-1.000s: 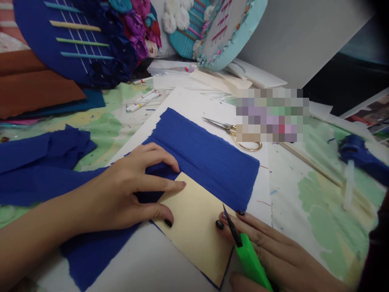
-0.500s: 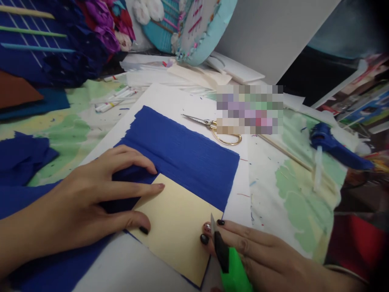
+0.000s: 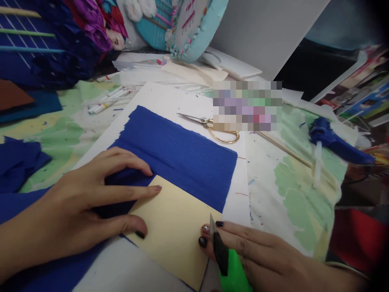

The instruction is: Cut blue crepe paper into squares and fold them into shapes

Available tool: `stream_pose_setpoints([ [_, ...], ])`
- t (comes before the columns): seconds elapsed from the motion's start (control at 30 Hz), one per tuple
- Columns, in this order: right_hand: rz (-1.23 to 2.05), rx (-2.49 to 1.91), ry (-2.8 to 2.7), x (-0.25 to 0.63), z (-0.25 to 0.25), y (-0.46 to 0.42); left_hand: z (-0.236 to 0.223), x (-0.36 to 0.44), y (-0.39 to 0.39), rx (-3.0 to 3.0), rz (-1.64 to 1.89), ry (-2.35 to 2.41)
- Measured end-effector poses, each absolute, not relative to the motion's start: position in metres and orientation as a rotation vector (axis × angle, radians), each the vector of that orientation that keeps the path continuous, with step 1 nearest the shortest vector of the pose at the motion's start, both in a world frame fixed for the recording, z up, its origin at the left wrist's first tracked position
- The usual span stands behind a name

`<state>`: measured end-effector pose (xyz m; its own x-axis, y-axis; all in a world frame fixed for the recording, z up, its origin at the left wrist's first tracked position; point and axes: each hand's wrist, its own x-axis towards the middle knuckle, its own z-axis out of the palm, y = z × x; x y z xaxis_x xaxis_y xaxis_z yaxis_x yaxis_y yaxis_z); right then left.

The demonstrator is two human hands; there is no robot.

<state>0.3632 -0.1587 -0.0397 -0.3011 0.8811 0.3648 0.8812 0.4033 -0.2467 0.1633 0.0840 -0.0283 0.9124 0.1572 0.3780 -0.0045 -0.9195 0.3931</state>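
Note:
A pale yellow square card (image 3: 172, 231) lies over dark blue crepe paper (image 3: 182, 150). My left hand (image 3: 75, 207) rests spread out at the left, its index fingertip and thumb on the card and another finger on the crepe paper. At the card's right edge is my right hand (image 3: 264, 255), holding a utility knife (image 3: 232, 269) with a green handle. The blade points up and away from me, just above the right fingertips, which touch the card. Part of the grip is hidden by the handle and the bottom of the frame.
Gold-handled scissors (image 3: 209, 123) lie beyond the crepe paper on a white sheet (image 3: 152, 93). A blue glue gun (image 3: 337, 142) and a wooden stick (image 3: 285, 150) are at the right. Markers (image 3: 106, 101) lie far left, near crumpled blue paper (image 3: 21, 162). Decorated boards stand behind.
The view has shifted slightly, so most things sit a little further left. Both hands, the knife and the card keep nearly the same arrangement.

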Motion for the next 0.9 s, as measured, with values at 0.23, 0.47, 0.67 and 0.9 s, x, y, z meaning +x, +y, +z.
stream_pose_setpoints([
  [0.23,-0.086,-1.331,-2.191,0.368,-0.046,-0.15,-0.021,0.165,0.081,2.683,0.544,0.062],
  [0.47,-0.165,-1.318,-2.173,0.372,-0.048,-0.146,-0.022,0.164,0.082,2.689,0.52,0.039],
  [0.67,0.01,-1.526,-2.036,0.36,-0.047,-0.155,-0.021,0.164,0.082,2.693,0.512,0.039],
  [0.9,0.059,-1.538,-2.02,0.358,-0.048,-0.161,-0.02,0.165,0.081,2.677,0.525,0.05],
])
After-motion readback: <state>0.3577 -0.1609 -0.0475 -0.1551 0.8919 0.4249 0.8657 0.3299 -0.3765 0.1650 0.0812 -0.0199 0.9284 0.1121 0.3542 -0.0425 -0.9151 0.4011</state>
